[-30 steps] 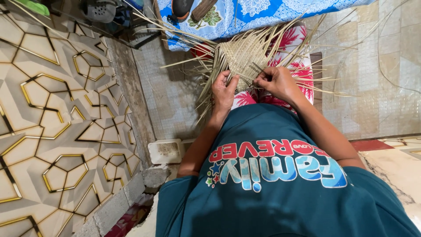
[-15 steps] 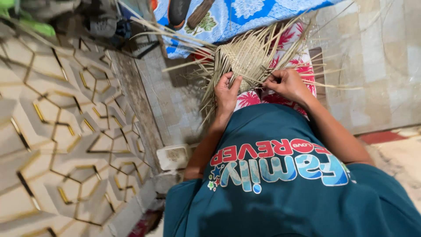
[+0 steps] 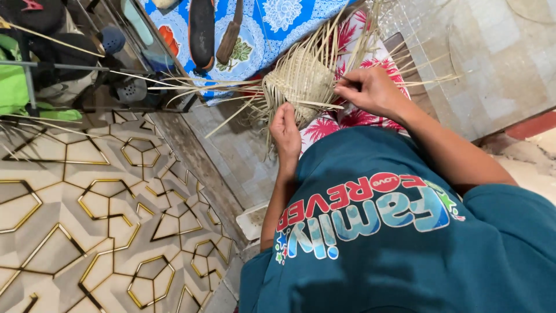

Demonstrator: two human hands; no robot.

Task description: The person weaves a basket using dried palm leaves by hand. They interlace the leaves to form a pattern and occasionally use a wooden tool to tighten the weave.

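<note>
A half-woven piece of pale straw strips (image 3: 301,78) rests on my lap over red-and-white flowered cloth (image 3: 353,116), with loose strip ends fanning out on all sides. My left hand (image 3: 285,130) grips the near edge of the weave, fingers curled on the strips. On its right side, my right hand (image 3: 370,90) pinches a single strip between thumb and fingers. My teal printed shirt (image 3: 376,232) fills the lower part of the view.
A blue flowered cloth (image 3: 272,23) lies beyond the weave with a dark sandal (image 3: 201,29) and a brown tool (image 3: 229,37) on it. A rack with shoes and green fabric (image 3: 14,81) stands at the upper left. A gold-lined geometric panel (image 3: 87,203) runs along the left. A white tub (image 3: 255,220) sits by my left elbow.
The view has tilted up and left, showing more of the blue cloth and rack. My right hand has shifted a little to the right along the weave's edge; my left hand keeps its grip.
</note>
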